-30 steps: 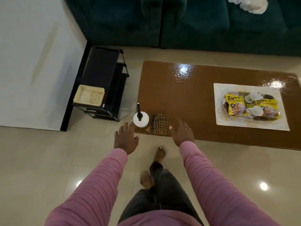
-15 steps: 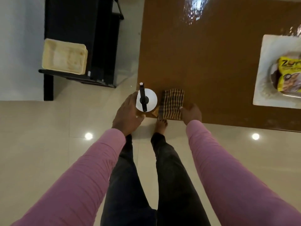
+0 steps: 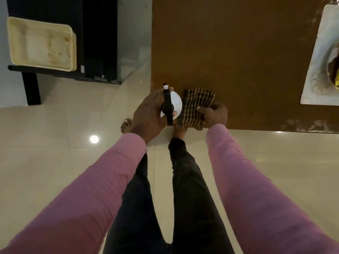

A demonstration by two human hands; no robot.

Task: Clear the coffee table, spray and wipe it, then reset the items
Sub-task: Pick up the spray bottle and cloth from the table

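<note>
Left hand (image 3: 148,114) fingers wrapped round spray bottle (image 3: 175,105) on coffee table's (image 3: 238,52) 7 o'clock corner, nozzle pointing 12 o'clock; right hand (image 3: 214,115) pinches checked cloth (image 3: 197,107) touching bottle's 3 o'clock side; each hand on its own item, straight lift looks likely.

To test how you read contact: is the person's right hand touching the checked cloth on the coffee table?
Touching. The head view shows the right hand with its thumb pressed on top of the checked cloth and its fingers curled round the cloth's near edge.
</note>
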